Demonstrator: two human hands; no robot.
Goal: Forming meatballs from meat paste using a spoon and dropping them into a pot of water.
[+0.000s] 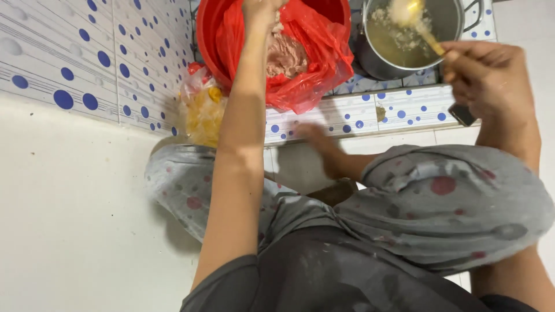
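At twelve o'clock the left hand reaches into a red bowl lined with a red bag of pinkish minced meat; its fingers are cut off by the frame edge, so their grip cannot be told. At one o'clock a metal pot holds yellowish broth with bits floating, and the right hand, fingers curled tight, holds a spoon over it. A yellow plastic bag lies at ten o'clock by the blue-dotted tiles.

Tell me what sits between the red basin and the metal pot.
In the head view, the red plastic bag spilling from the red basin fills most of the gap, nearly reaching the metal pot; below shows dotted tile.
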